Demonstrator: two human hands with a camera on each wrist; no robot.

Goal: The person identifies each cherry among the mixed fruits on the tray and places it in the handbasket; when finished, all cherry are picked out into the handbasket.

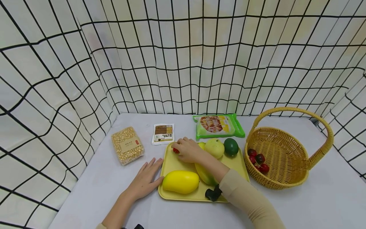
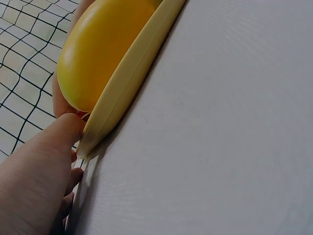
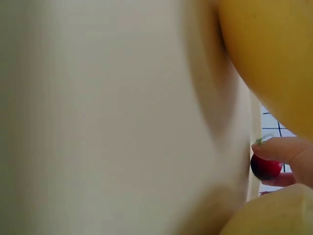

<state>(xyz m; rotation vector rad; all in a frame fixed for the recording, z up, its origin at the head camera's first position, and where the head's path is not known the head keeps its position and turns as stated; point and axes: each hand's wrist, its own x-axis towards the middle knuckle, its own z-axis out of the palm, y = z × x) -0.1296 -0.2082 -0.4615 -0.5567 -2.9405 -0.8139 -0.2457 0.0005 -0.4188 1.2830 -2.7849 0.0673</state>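
Note:
At the upper left corner of the yellow tray [image 1: 197, 197], my right hand [image 1: 188, 151] pinches a dark red cherry [image 1: 175, 150] between thumb and fingers; a green bit shows on top of that cherry [image 3: 265, 169] in the right wrist view. My left hand [image 1: 145, 183] lies flat on the table, fingers spread, its thumb touching the tray's left edge. Beside that thumb sits a yellow mango [image 1: 180, 182]. Partly hidden under the right forearm is a longer yellow-green fruit [image 1: 204, 175]. Behind it are a pale green round fruit [image 1: 214, 148] and a dark green avocado [image 1: 231, 147].
Right of the tray stands a wicker basket [image 1: 280, 156] with a tall handle, several cherries [image 1: 258, 160] inside. A bag of yellow kernels [image 1: 127, 145], a small white-and-brown packet [image 1: 163, 133] and a green food package [image 1: 218, 126] lie behind and left. Black netting [image 1: 177, 63] surrounds the table.

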